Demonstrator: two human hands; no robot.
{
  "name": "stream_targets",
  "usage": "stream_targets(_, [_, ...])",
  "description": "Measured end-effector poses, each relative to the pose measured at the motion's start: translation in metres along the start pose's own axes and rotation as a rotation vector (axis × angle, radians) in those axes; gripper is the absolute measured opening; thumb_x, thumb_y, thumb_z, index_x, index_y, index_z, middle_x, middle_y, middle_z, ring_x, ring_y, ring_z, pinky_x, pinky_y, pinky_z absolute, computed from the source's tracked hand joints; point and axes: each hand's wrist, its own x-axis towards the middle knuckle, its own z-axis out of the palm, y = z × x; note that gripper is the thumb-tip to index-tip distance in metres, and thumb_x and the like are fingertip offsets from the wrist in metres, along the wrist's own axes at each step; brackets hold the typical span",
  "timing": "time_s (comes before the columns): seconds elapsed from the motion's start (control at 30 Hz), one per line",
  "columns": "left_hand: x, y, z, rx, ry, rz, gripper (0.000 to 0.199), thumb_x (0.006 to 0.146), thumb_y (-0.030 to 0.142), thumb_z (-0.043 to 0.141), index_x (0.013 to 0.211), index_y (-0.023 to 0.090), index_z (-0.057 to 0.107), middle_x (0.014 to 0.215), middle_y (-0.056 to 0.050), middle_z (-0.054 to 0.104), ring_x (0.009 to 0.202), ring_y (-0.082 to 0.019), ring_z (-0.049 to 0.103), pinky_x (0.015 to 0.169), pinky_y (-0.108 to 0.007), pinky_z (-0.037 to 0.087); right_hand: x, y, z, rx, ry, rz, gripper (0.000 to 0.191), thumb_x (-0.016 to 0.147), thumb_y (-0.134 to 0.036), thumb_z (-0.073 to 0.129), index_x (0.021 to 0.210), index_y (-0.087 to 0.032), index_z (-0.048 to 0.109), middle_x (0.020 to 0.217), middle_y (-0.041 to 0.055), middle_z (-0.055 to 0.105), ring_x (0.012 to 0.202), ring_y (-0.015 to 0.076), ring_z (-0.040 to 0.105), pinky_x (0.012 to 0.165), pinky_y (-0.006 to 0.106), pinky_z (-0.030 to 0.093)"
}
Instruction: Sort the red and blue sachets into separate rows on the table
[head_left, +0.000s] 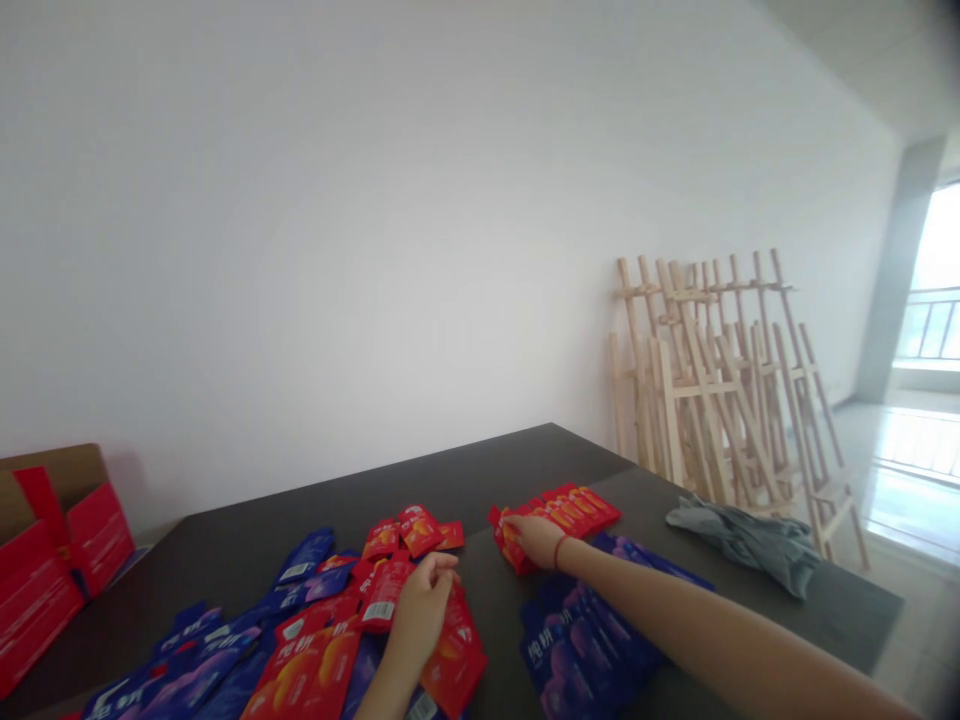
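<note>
My right hand has its fingers closed on a red packet at the left end of an overlapping row of red packets. My left hand is over a loose pile, its fingers curled together; what they hold, if anything, is hidden. Beside it lies a red packet with a barcode, and a larger red packet sits under its right side. More red packets and blue packets are mixed in the pile to the left.
Blue packets overlap in a row under my right forearm. A red cardboard box stands open at the left of the dark table. Crumpled grey cloth lies near the right edge. Wooden easels lean on the wall.
</note>
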Motion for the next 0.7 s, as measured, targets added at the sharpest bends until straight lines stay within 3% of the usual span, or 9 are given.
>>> stream_targets(0.13, [-0.004, 0.003, 0.001, 0.119, -0.051, 0.022, 0.02, 0.079, 0.019, 0.045, 0.09, 0.018, 0.062, 0.082, -0.004, 0.071, 0.08, -0.021, 0.067, 0.074, -0.03, 0.045, 0.003, 0.004, 0.006, -0.118, -0.042, 0.164, 0.034, 0.095, -0.035, 0.06, 0.125, -0.017, 0.057, 0.124, 0.0096, 0.059, 0.103, 0.0236, 0.062, 0.086, 0.045, 0.054])
stream_targets(0.27, [-0.009, 0.009, 0.0, 0.206, -0.053, 0.04, 0.02, 0.083, 0.017, 0.044, 0.091, 0.019, 0.062, 0.087, -0.004, 0.071, 0.085, -0.021, 0.066, 0.077, -0.03, 0.042, 0.005, 0.002, 0.007, -0.208, -0.037, 0.199, 0.031, 0.094, -0.029, 0.06, 0.123, -0.016, 0.06, 0.131, 0.0143, 0.055, 0.112, 0.0283, 0.058, 0.09, 0.048, 0.052])
stream_targets(0.33, [-0.01, 0.011, -0.002, 0.227, -0.06, 0.043, 0.021, 0.085, 0.017, 0.044, 0.093, 0.018, 0.063, 0.089, -0.005, 0.071, 0.086, -0.021, 0.066, 0.077, -0.029, 0.042, 0.005, -0.001, 0.007, -0.232, -0.022, 0.141, 0.031, 0.091, -0.019, 0.061, 0.121, -0.015, 0.063, 0.141, 0.0202, 0.048, 0.124, 0.0358, 0.05, 0.095, 0.053, 0.047])
stream_targets(0.4, [-0.01, 0.012, -0.003, 0.242, -0.062, 0.04, 0.022, 0.086, 0.016, 0.043, 0.096, 0.017, 0.063, 0.091, -0.005, 0.071, 0.087, -0.02, 0.066, 0.078, -0.029, 0.042, 0.005, -0.003, 0.01, -0.232, -0.041, 0.035, 0.035, 0.084, -0.013, 0.063, 0.118, -0.017, 0.067, 0.145, 0.0201, 0.045, 0.13, 0.0386, 0.045, 0.101, 0.053, 0.041])
stream_targets(0.53, [-0.01, 0.012, -0.004, 0.264, -0.061, 0.03, 0.024, 0.086, 0.015, 0.043, 0.099, 0.016, 0.064, 0.092, -0.005, 0.072, 0.088, -0.02, 0.066, 0.078, -0.028, 0.043, 0.0, 0.002, 0.015, -0.181, -0.147, -0.176, 0.041, 0.076, -0.008, 0.066, 0.115, -0.021, 0.07, 0.135, 0.0104, 0.059, 0.124, 0.0288, 0.053, 0.103, 0.04, 0.041])
stream_targets(0.7, [-0.011, 0.014, -0.007, 0.275, -0.069, 0.025, 0.025, 0.087, 0.014, 0.043, 0.101, 0.017, 0.065, 0.094, -0.004, 0.073, 0.09, -0.018, 0.066, 0.079, -0.026, 0.043, -0.005, 0.022, 0.012, -0.13, -0.169, -0.308, 0.045, 0.074, -0.004, 0.064, 0.116, -0.018, 0.068, 0.132, 0.0095, 0.062, 0.123, 0.0247, 0.054, 0.104, 0.034, 0.038])
